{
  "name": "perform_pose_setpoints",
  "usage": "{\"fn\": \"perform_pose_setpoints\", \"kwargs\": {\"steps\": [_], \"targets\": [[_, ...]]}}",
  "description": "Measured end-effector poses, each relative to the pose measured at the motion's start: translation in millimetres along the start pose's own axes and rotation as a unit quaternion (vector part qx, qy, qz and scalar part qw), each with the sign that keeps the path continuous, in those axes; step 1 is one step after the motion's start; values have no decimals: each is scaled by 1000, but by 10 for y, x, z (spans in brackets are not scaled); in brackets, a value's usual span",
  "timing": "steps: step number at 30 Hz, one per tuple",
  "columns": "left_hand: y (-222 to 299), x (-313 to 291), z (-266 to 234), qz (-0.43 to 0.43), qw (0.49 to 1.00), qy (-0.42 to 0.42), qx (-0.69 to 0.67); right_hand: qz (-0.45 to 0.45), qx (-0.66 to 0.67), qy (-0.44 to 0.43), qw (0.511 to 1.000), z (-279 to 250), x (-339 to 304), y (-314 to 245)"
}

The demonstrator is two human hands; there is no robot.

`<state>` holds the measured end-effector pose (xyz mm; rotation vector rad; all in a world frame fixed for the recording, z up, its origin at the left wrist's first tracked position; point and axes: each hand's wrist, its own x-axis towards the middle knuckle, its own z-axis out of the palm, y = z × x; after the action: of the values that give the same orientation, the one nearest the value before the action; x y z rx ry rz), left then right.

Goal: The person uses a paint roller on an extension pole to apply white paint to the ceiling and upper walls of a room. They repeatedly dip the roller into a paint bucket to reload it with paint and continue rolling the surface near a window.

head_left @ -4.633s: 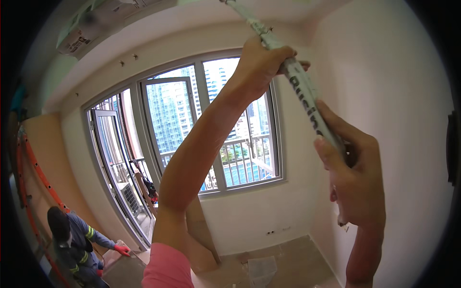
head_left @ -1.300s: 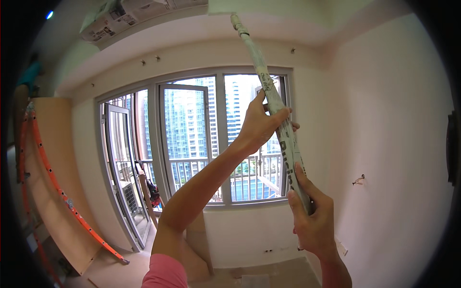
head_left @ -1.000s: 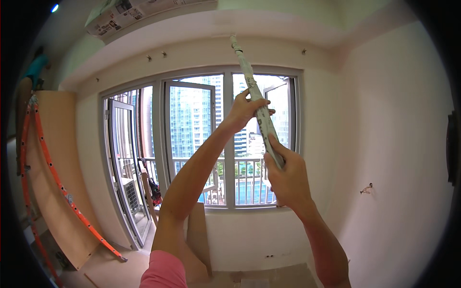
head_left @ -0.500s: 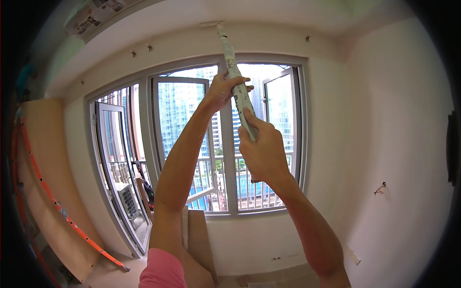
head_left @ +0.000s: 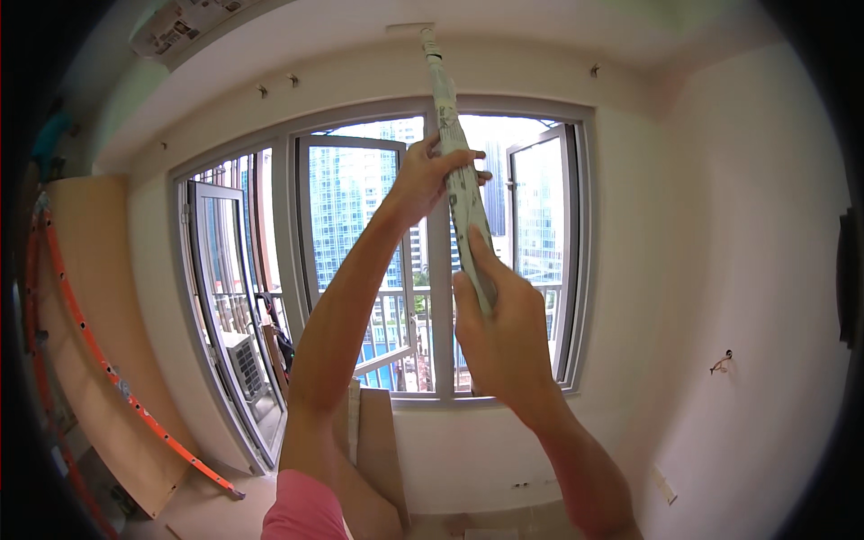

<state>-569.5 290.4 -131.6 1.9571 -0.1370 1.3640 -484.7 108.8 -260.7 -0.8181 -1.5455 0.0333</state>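
Grasps a long wrapped pole (head_left: 466, 202) in both hands, with the left hand (head_left: 427, 180) higher up and the right hand (head_left: 506, 328) clenched around the lower part. Slants it upward in front of the window frame (head_left: 439, 315), toward a pale, flat-looking head (head_left: 409, 27) near the line between ceiling (head_left: 540, 31) and wall (head_left: 360, 94). Impossible to tell whether pressed on or just short of contact. Likely to wobble at the tip on a small twist of the wrists, being steered from so far below. Could strike the metal stubs (head_left: 292, 81) above the window through too wide a leftward sweep. Might slip in the grip, with the crumpled wrapping (head_left: 446, 117) turning on the shaft beneath. Could also knock the open sash (head_left: 346, 198) through careless lowering, or droop from tiredness in the raised arms.
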Motion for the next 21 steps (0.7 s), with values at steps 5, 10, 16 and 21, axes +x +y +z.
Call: {"fn": "perform_pose_setpoints", "kwargs": {"steps": [5,10,16,21], "targets": [[-49,355,-305,2,1000,13,-4,3,-20,39,999,160,465,74],[-69,102,-193,2,1000,17,0,11,-20,21,1000,93,198,163],[8,-63,161,19,1000,-4,-14,9,-38,43,998,-50,-127,49],[-84,340,-301,-9,1000,16,6,21,-18,22,999,117,457,89]]}}
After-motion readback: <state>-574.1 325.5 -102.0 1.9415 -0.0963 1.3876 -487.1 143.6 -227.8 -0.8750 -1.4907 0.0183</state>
